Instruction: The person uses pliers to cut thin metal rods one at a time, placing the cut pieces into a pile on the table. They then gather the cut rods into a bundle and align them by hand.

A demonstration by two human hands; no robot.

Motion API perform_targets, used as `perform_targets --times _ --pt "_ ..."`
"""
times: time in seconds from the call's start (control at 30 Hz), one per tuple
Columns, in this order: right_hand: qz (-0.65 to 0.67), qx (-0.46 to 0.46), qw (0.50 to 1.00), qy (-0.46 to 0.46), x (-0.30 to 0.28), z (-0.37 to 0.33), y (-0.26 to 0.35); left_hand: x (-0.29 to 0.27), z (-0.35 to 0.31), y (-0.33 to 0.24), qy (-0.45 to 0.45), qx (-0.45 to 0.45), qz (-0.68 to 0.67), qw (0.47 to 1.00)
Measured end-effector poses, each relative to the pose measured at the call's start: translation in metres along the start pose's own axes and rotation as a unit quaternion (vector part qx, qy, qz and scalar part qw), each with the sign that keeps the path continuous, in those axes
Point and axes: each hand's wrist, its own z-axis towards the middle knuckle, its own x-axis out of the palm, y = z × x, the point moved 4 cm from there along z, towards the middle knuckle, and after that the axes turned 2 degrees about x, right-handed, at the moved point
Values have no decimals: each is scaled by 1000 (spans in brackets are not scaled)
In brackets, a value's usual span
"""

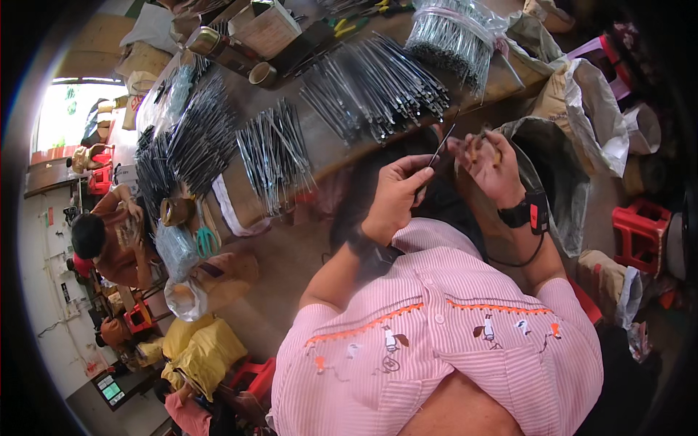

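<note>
My left hand [401, 190] is closed, with a thin dark metal rod [442, 145] pinched between thumb and fingers and pointing up to the right. Beside it, my right hand [496, 168] is raised with its fingers curled and smeared by motion. Yellowish patches show at those fingers; I cannot make out what they are or whether anything is gripped. Just beyond my hands, a wide spread of metal rods [374, 87] lies on the table [331, 156]. A smaller bunch of rods [273, 152] rests to its left, near the table's edge.
Dark rod piles [200, 127] cover the table's left part. A plastic-wrapped rod bundle [454, 36] stands at the far right, and a cardboard box [263, 29] at the back. An open sack [556, 171] and a red stool [640, 236] are on my right. Another person [116, 236] sits at left.
</note>
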Motion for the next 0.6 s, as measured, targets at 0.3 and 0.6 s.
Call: perform_targets --times 0.3,0.6 --pt "-400 91 911 -34 9 -35 -24 1 4 -17 -25 195 243 950" --pt "-717 -34 695 27 0 -14 -17 -2 1 -28 -57 276 330 901"
